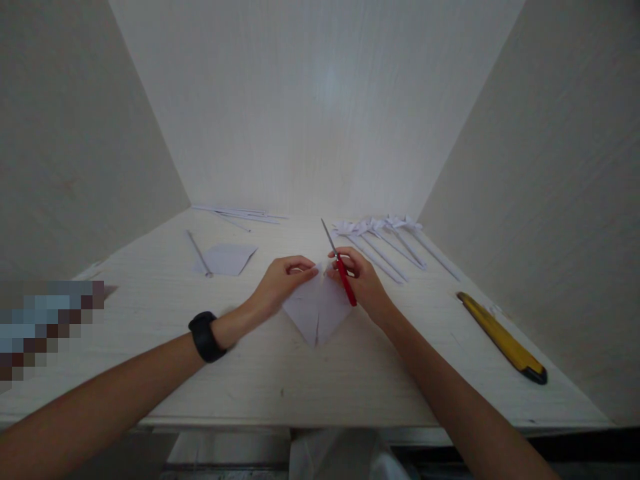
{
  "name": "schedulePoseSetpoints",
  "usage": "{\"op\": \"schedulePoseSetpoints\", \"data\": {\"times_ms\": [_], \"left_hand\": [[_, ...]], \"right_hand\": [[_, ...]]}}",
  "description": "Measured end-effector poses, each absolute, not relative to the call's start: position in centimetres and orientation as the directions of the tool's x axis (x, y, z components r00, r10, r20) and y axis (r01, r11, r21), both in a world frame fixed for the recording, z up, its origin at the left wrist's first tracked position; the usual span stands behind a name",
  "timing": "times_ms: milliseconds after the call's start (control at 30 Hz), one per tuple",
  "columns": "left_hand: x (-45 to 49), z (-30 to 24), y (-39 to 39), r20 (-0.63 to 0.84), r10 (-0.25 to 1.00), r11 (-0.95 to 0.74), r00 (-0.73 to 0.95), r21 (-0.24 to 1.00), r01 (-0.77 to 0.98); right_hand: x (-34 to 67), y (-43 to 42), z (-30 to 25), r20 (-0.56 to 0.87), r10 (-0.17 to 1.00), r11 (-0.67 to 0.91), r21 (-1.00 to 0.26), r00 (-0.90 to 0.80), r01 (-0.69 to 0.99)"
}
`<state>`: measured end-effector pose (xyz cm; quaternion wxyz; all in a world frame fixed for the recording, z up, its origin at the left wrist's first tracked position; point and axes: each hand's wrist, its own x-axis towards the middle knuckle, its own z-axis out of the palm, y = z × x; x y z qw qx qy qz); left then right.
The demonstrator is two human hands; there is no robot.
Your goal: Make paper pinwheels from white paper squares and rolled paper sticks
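A square sheet of white paper (306,308) lies turned cornerwise in front of me, with a slit running in from its near corner and another at its far corner. My left hand (286,277) pinches the paper's far edge between thumb and fingers, left of the upper slit. On the other side of that slit, my right hand (367,283) has its fingertips at the paper. Red-handled scissors (345,277) are held in the same hand, their blades pointing up and away from the sheet. Part of the paper is hidden under the right fingers.
Several white paper pinwheels on rolled sticks (385,257) lie at the back right. Thin paper rolls (245,215) are at the back left, near another paper sheet (233,259) and a paper stick (199,253). A yellow box cutter (503,339) rests by the right wall.
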<state>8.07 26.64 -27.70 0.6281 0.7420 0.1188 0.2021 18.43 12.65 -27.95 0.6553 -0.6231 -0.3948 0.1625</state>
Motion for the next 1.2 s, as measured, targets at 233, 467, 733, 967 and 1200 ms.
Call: {"op": "schedulePoseSetpoints", "data": {"times_ms": [233, 467, 733, 967, 1200], "left_hand": [[7.96, -27.59, 26.5, 0.114, 0.424, -0.133, 0.899, 0.989, -0.063], [7.97, -27.76, 26.58, 0.125, 0.367, -0.172, 0.922, 0.983, -0.065], [8.07, -28.0, 26.71, 0.122, 0.35, -0.222, 0.929, 0.974, -0.044], [8.19, -28.28, 26.85, 0.164, 0.314, -0.179, 0.935, 0.978, -0.111], [8.12, -28.25, 26.82, 0.188, 0.298, -0.193, 0.936, 0.972, -0.134]], "right_hand": [[18.26, 12.52, -27.77, 0.303, 0.701, 0.158, -0.949, 0.645, 0.274], [18.19, 12.51, -27.71, 0.315, 0.708, 0.189, -0.947, 0.633, 0.26], [18.66, 12.48, -27.95, 0.341, 0.668, 0.224, -0.94, 0.662, 0.258], [18.74, 12.59, -28.05, 0.32, 0.678, 0.216, -0.947, 0.662, 0.237], [18.17, 12.46, -27.66, 0.345, 0.709, 0.252, -0.939, 0.616, 0.236]]}}
